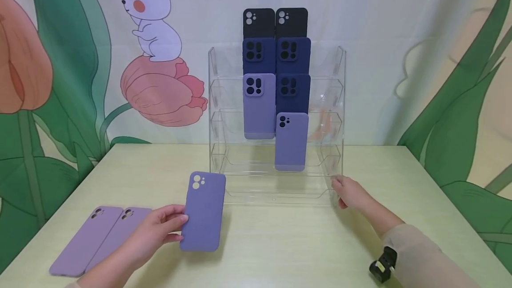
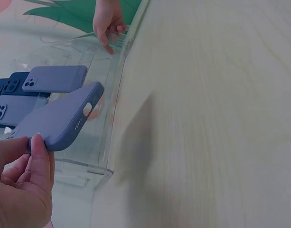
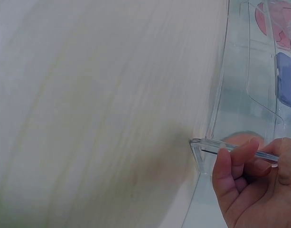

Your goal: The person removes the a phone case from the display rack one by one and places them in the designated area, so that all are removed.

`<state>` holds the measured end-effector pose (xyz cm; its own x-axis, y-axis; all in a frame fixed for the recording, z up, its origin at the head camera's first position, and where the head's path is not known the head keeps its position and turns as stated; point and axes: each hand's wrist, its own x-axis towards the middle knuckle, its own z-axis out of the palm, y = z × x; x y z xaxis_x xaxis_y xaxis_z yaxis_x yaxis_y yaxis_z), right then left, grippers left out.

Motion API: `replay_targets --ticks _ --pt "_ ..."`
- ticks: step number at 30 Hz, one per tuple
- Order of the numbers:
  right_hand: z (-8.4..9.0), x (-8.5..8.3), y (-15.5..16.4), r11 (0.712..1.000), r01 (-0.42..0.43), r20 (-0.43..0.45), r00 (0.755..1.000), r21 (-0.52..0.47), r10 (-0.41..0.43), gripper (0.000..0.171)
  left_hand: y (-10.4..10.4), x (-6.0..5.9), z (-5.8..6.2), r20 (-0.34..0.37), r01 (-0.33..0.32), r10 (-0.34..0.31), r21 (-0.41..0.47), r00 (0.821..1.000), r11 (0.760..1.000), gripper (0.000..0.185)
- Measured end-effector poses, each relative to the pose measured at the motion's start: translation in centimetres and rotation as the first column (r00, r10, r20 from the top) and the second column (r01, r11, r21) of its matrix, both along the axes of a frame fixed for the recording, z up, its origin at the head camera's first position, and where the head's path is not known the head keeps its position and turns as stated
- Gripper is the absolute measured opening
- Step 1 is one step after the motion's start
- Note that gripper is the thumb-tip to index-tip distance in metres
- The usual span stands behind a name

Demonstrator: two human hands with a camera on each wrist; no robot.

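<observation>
My left hand (image 1: 160,228) grips a blue-violet phone case (image 1: 203,211) by its left edge, lifted just above the table in front of the clear acrylic tiered rack (image 1: 336,101). The left wrist view shows the same case (image 2: 60,118) pinched between thumb and fingers (image 2: 40,161). My right hand (image 1: 349,192) holds the rack's front right corner; its fingers (image 3: 230,164) curl round the clear rim (image 3: 204,142). The rack holds black (image 1: 259,22), dark blue (image 1: 293,54) and lilac cases (image 1: 291,141).
Two lilac cases (image 1: 94,239) lie flat on the pale wooden table (image 1: 280,248) at the front left. A wall cloth with a rabbit (image 1: 152,12) and flowers hangs behind. A black wrist device (image 1: 383,265) sits on my right sleeve.
</observation>
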<state>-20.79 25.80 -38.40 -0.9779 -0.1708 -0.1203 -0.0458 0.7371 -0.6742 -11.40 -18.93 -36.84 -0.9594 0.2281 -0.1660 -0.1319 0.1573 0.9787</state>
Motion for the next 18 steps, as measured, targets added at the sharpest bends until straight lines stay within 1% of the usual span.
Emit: replay_targets --ticks 3,6,12,18 --pt "0.1 0.1 0.0 1.0 -0.005 -0.006 1.0 0.001 0.005 0.047 -0.7 0.2 -0.3 0.018 0.015 -0.015 -0.012 1.0 1.0 0.048" --pt "0.1 0.2 0.0 1.0 -0.012 -0.014 1.0 0.006 0.012 0.046 -1.3 0.3 -0.7 0.029 0.035 -0.033 -0.044 0.999 0.998 0.048" --pt "0.0 0.2 0.0 1.0 -0.005 -0.011 1.0 0.008 0.005 0.047 -2.5 0.3 -1.1 0.01 0.095 -0.095 -0.116 0.995 0.989 0.047" --pt "0.2 0.2 -0.2 1.0 0.003 -0.007 1.0 0.005 -0.003 0.048 -2.8 0.4 -1.5 0.004 0.119 -0.119 -0.127 0.993 0.985 0.043"
